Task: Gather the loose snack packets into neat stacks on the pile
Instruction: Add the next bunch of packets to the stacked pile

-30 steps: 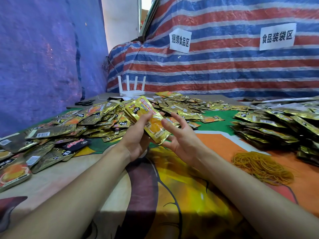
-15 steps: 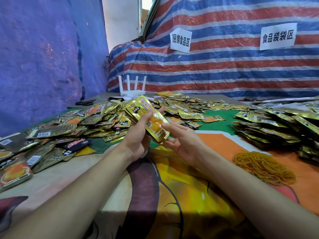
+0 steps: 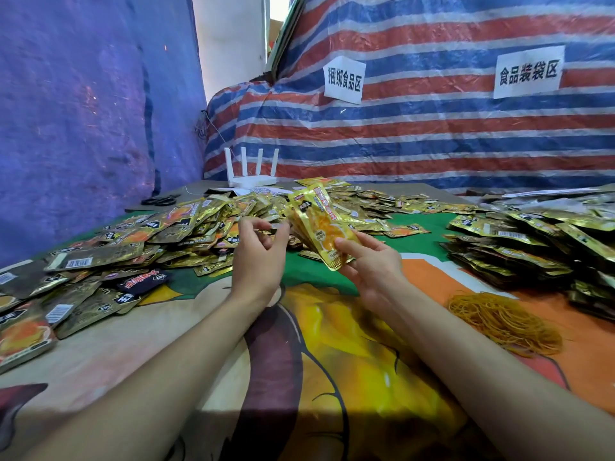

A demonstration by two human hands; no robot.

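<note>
right hand [image 3: 372, 271] now gripping packet stack [image 3: 321, 227] solo, over bench [image 3: 309, 277]. left hand [image 3: 259, 257] just let go of it, fingers curled at edge of loose pile [image 3: 186, 227]. cant tell if im pinching one yet. guessing next packet joins stack.

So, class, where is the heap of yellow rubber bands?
Head view, right side: the yellow rubber bands lie on the orange cloth, just nearer than the stacked gold packets.

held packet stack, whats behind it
Behind the held packet stack in the right hand lies the loose packet heap, with the striped tarp further back. The packets directly behind it are covered.
</note>
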